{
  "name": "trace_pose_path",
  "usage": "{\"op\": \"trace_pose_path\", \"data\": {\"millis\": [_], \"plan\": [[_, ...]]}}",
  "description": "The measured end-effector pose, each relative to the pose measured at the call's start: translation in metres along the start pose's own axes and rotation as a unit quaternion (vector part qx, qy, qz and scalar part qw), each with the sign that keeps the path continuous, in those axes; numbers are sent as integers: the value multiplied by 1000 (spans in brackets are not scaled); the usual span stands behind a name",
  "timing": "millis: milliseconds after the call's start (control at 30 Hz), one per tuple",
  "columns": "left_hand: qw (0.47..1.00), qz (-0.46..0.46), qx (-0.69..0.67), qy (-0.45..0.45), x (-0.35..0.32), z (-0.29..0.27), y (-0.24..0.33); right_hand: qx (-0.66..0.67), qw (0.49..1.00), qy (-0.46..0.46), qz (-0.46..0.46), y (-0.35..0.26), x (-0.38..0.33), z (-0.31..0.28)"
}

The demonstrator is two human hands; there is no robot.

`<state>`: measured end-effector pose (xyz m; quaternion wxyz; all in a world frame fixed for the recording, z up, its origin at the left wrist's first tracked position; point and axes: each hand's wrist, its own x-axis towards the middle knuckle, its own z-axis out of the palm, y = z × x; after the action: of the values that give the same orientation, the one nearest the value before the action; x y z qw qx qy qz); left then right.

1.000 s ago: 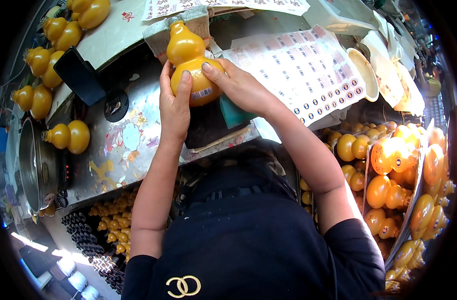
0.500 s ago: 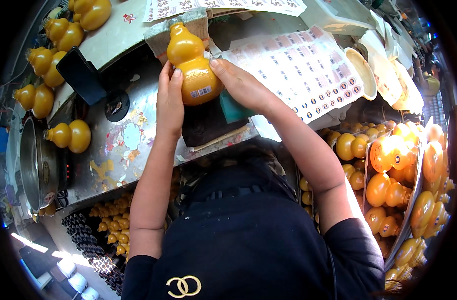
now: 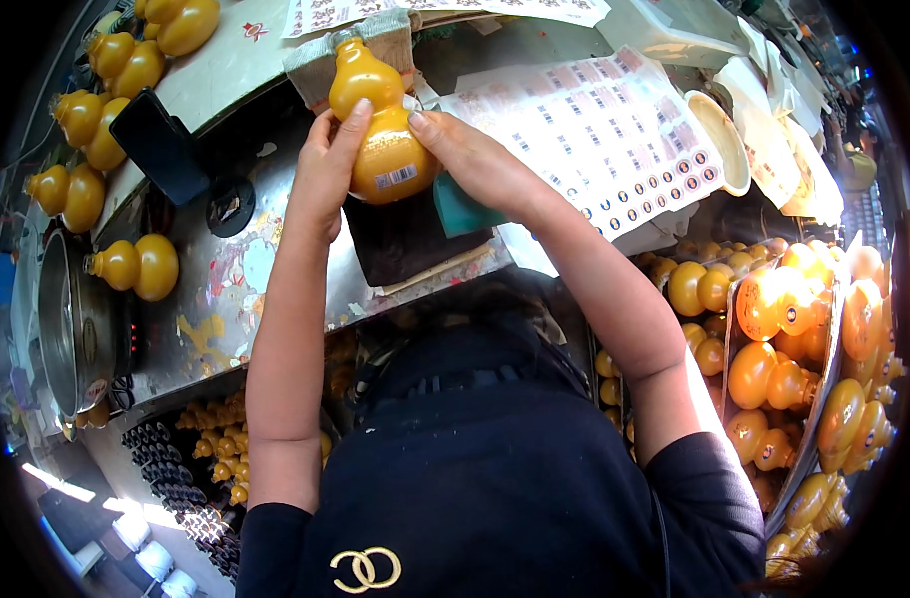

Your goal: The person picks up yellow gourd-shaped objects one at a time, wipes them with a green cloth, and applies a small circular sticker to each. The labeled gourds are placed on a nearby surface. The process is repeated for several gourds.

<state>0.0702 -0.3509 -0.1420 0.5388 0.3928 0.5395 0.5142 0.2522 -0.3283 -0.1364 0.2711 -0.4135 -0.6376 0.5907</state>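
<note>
- Gourd-shaped yellow bottle (image 3: pixel 380 125) sits at about twelve o'clock in the head view, held over the metal worktop (image 3: pixel 265 279) between both hands.
- Its long axis runs from five o'clock up to eleven o'clock, with the small neck bulb toward eleven o'clock and the fat lower bulb, bearing a small white label, toward five.
- Left hand (image 3: pixel 325 169) comes up from seven o'clock, forearm nearly straight; its fingers are pressed together and curl round the bottle's left flank at the waist.
- Right hand (image 3: pixel 475 159) reaches in from four o'clock with the elbow bent; its fingers lie close together against the right side of the lower bulb.
- Dark pad (image 3: pixel 405 244) lies on the worktop just below the bottle, at six o'clock from it.
- Sticker sheet (image 3: pixel 594 130) of small round labels spreads at three o'clock from the bottle.
- Crate (image 3: pixel 823 399) at four o'clock is packed with more orange-yellow gourd bottles lying on their sides.
- Loose gourd bottles (image 3: pixel 136 264) lie at nine to ten o'clock, near a steel pot (image 3: pixel 61 329).
</note>
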Motion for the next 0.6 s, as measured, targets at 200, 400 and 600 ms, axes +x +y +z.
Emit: {"op": "trace_pose_path", "data": {"millis": [200, 400, 600], "plan": [[997, 46, 0, -57, -13, -5, -10, 367, 917, 65, 140, 0, -24, -20], [997, 27, 20, -66, -13, -6, -11, -97, 952, 180, -229, -36, -41, 0], [995, 16, -25, -92, -15, -9, -9, -404, 784, 121, -455, -3, -45, 22]]}}
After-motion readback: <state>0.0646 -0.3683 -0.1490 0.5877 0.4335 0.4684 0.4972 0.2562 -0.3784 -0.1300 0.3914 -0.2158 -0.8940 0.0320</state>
